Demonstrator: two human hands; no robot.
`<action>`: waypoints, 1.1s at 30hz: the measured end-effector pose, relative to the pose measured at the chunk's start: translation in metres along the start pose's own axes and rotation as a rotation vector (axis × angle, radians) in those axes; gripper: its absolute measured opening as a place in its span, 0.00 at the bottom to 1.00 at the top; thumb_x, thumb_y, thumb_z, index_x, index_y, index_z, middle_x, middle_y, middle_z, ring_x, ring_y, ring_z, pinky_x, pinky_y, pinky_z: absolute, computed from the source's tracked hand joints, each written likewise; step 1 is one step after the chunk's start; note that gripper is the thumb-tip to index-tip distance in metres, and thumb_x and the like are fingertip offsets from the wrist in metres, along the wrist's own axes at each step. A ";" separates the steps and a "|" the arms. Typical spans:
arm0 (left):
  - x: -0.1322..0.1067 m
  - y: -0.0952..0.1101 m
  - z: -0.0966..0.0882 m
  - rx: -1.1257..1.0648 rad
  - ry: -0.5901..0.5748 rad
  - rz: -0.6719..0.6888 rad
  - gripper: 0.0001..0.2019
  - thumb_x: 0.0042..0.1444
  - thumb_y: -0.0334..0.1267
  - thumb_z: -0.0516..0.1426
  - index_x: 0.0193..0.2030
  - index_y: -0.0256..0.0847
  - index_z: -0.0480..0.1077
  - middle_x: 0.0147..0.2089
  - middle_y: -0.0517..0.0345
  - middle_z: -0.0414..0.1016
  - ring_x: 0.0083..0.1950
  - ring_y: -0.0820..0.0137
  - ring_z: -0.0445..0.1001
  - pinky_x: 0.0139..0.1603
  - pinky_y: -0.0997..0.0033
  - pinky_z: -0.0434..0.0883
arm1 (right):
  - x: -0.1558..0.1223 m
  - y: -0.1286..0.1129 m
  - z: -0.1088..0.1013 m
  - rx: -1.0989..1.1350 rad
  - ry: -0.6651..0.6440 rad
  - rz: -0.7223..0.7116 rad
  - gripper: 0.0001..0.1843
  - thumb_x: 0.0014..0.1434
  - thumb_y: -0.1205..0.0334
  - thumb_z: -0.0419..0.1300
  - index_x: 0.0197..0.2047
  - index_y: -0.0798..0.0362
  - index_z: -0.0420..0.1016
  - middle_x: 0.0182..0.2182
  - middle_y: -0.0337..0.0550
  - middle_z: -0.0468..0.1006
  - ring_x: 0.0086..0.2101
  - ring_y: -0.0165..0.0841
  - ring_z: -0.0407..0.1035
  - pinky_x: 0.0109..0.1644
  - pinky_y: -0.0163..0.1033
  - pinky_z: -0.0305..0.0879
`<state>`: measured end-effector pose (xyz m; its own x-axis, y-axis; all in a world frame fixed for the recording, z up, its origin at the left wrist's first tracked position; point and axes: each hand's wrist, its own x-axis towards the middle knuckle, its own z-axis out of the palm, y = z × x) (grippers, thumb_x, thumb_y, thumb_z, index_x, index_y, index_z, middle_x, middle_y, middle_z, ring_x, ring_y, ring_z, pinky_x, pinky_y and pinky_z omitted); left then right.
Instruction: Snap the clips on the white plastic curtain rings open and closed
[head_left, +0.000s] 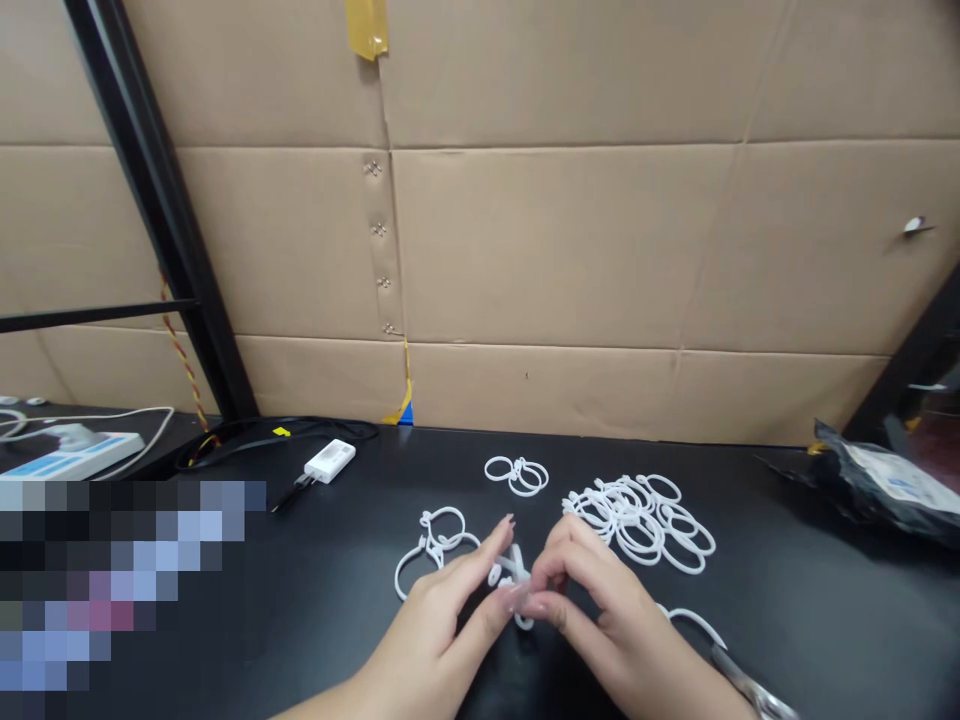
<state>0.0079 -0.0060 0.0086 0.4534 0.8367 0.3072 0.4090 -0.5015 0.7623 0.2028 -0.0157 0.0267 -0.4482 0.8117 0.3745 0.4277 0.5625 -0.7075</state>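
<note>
Head view, the only one.

Left hand (442, 612): fingers stretched forward, tips pinching a small white ring (516, 572). Right hand (600, 610): fingers curled in, tips clamped on the same ring from the other side. Both hands grasp it, fingertips nearly meeting. The ring sits between the hands, just above the black table (787, 600), near the front edge and centre. Can't tell whether it touches the surface.

Around it:
- linked rings (435, 545) lie flat just behind the left hand
- small ring cluster (517, 475) further back, apart from the hands
- ring pile (645, 515), loose and overlapping, behind the right hand
- one curved white strip (696, 622) beside the right wrist
- scissors (750, 688) at the bottom right, partly cut off by the frame

Further out:
- white adapter (330, 460) with a black cable (255, 432), back left
- white device (71, 452) at the far left, with a pixelated patch below it
- black plastic bag (877, 485) on the far right
- cardboard wall (570, 250) along the back of the table, yellow tape (366, 25) at its top seam
- black metal frame (161, 215) leaning across the left side
</note>
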 end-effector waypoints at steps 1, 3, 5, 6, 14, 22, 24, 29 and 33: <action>0.000 0.001 0.000 -0.010 0.010 -0.005 0.22 0.64 0.46 0.48 0.63 0.47 0.59 0.60 0.56 0.67 0.60 0.61 0.67 0.60 0.58 0.64 | 0.000 0.001 0.002 -0.005 0.001 -0.006 0.06 0.64 0.66 0.52 0.34 0.50 0.65 0.34 0.37 0.64 0.35 0.30 0.63 0.40 0.37 0.62; 0.001 0.001 0.001 -0.028 0.027 -0.006 0.20 0.64 0.45 0.48 0.61 0.47 0.62 0.59 0.57 0.69 0.59 0.63 0.68 0.60 0.60 0.65 | 0.000 0.002 0.005 -0.022 0.008 -0.012 0.06 0.64 0.66 0.52 0.33 0.50 0.65 0.34 0.37 0.64 0.35 0.30 0.63 0.41 0.37 0.62; 0.002 0.001 0.002 -0.032 0.031 0.004 0.18 0.65 0.45 0.47 0.58 0.48 0.67 0.58 0.58 0.70 0.58 0.63 0.69 0.60 0.62 0.65 | 0.000 0.003 0.008 -0.043 0.019 -0.007 0.06 0.64 0.66 0.52 0.34 0.50 0.65 0.34 0.37 0.64 0.35 0.30 0.63 0.40 0.37 0.62; 0.002 0.001 0.002 -0.029 0.033 0.007 0.17 0.65 0.44 0.47 0.56 0.48 0.69 0.58 0.59 0.70 0.58 0.64 0.70 0.60 0.62 0.65 | 0.000 0.004 0.008 -0.053 0.022 -0.003 0.06 0.64 0.66 0.52 0.34 0.50 0.65 0.34 0.37 0.64 0.34 0.30 0.63 0.40 0.37 0.62; 0.001 0.001 0.002 -0.154 0.081 -0.076 0.17 0.65 0.45 0.47 0.49 0.46 0.74 0.53 0.60 0.75 0.55 0.63 0.73 0.58 0.65 0.67 | 0.002 0.004 0.009 -0.040 -0.011 0.016 0.04 0.63 0.61 0.55 0.36 0.50 0.69 0.33 0.37 0.64 0.34 0.30 0.62 0.39 0.36 0.61; 0.004 0.000 0.001 -0.191 0.038 -0.120 0.18 0.62 0.47 0.52 0.57 0.49 0.66 0.60 0.60 0.68 0.61 0.64 0.66 0.63 0.62 0.60 | 0.009 0.004 0.002 0.162 0.110 0.193 0.14 0.63 0.53 0.53 0.29 0.51 0.67 0.25 0.34 0.63 0.27 0.28 0.59 0.32 0.34 0.57; 0.003 0.000 0.002 -0.160 0.010 -0.130 0.23 0.57 0.47 0.57 0.59 0.48 0.65 0.59 0.57 0.69 0.60 0.60 0.67 0.62 0.59 0.60 | 0.010 0.007 -0.001 0.285 0.109 0.282 0.17 0.63 0.49 0.52 0.28 0.51 0.66 0.20 0.32 0.59 0.22 0.27 0.55 0.25 0.32 0.53; 0.003 -0.001 0.006 -0.380 -0.085 -0.073 0.31 0.50 0.37 0.64 0.61 0.53 0.61 0.61 0.60 0.67 0.62 0.62 0.64 0.64 0.59 0.57 | 0.009 0.011 -0.001 0.516 0.064 0.346 0.20 0.61 0.44 0.51 0.28 0.51 0.63 0.15 0.27 0.55 0.16 0.23 0.47 0.19 0.30 0.45; 0.005 0.000 0.007 -0.642 -0.182 -0.058 0.29 0.52 0.31 0.62 0.60 0.52 0.63 0.56 0.60 0.73 0.57 0.64 0.70 0.60 0.63 0.63 | 0.007 0.010 0.001 0.654 0.038 0.355 0.20 0.61 0.45 0.53 0.27 0.52 0.64 0.14 0.27 0.56 0.15 0.22 0.46 0.18 0.29 0.44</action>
<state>0.0160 -0.0034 0.0063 0.5939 0.7800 0.1971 -0.0897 -0.1792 0.9797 0.2030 -0.0043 0.0215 -0.3379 0.9386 0.0693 -0.0185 0.0670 -0.9976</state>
